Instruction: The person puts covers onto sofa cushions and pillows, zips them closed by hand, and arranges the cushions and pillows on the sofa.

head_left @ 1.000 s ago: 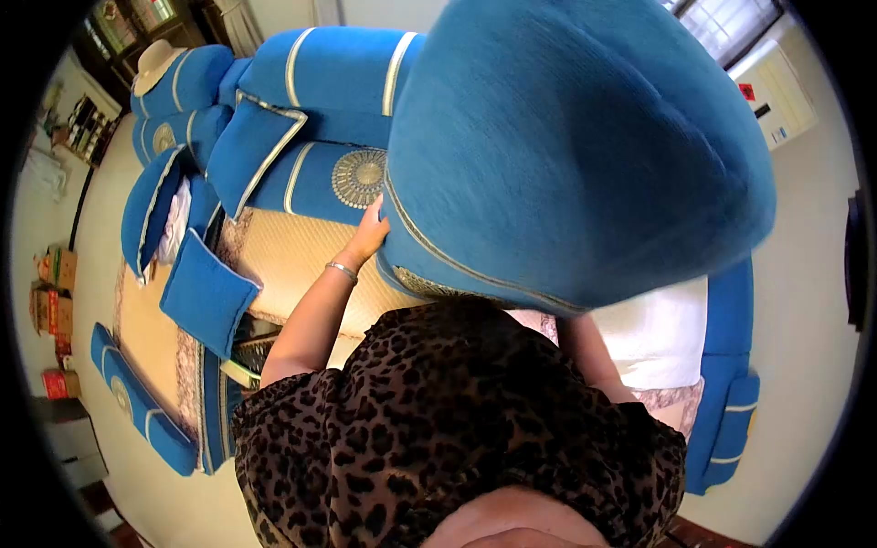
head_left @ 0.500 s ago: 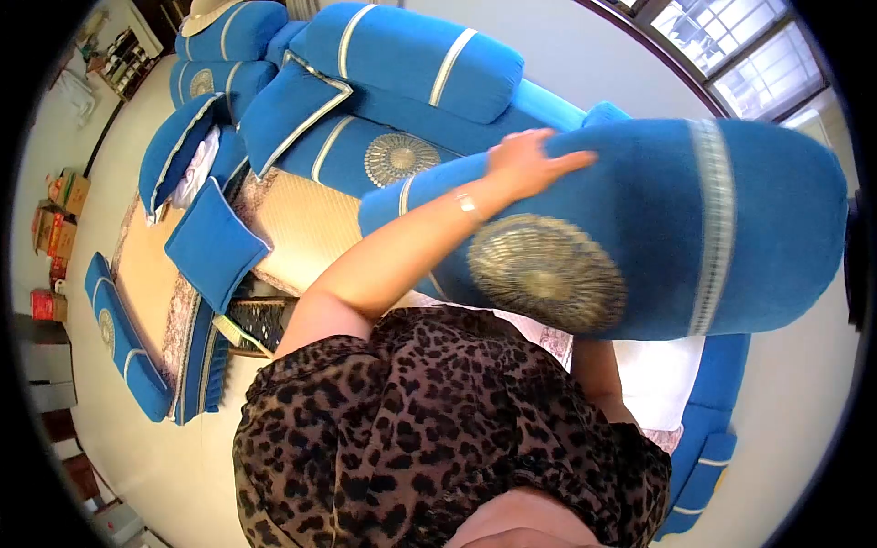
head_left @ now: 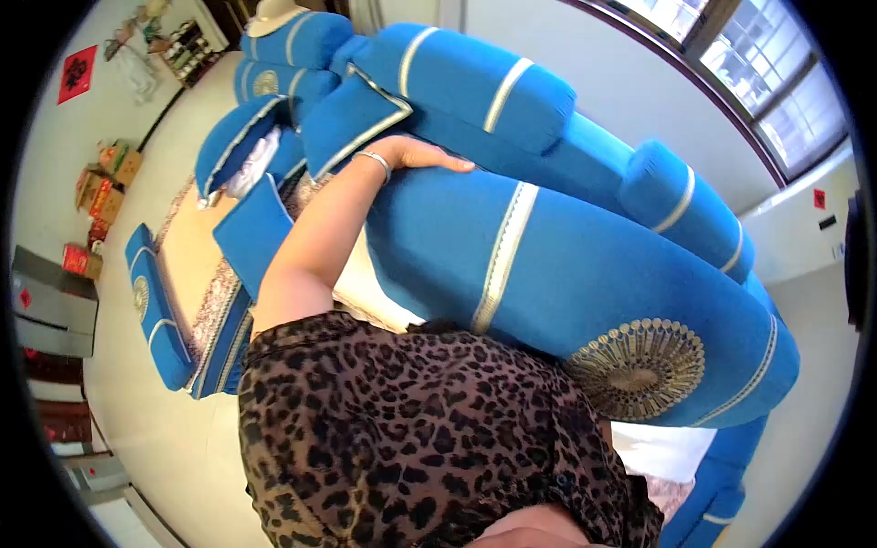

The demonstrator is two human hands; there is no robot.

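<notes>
A long blue cushion (head_left: 585, 265) with pale trim bands and a round gold medallion lies across my front at chest level, slanting down to the right. My left hand (head_left: 420, 153) rests on the upper edge of its left end, fingers pointing right along the fabric and its thumb side hard to make out. A silver bracelet circles that wrist. My right hand is hidden behind the cushion and my leopard-print top. Behind the cushion, a blue backrest (head_left: 470, 78) and a shorter blue bolster (head_left: 676, 192) stand along the sofa.
Blue pillows (head_left: 352, 119) lean at the sofa's corner, beside a beige seat cover. A narrow blue piece (head_left: 157, 306) is at the far left. Red and brown boxes (head_left: 100, 196) stand by the left wall. A window (head_left: 758, 73) is at upper right.
The big cushion has turned and come down, its medallion moving to the right end. My left hand has shifted from its middle to its left end. The view has swung right.
</notes>
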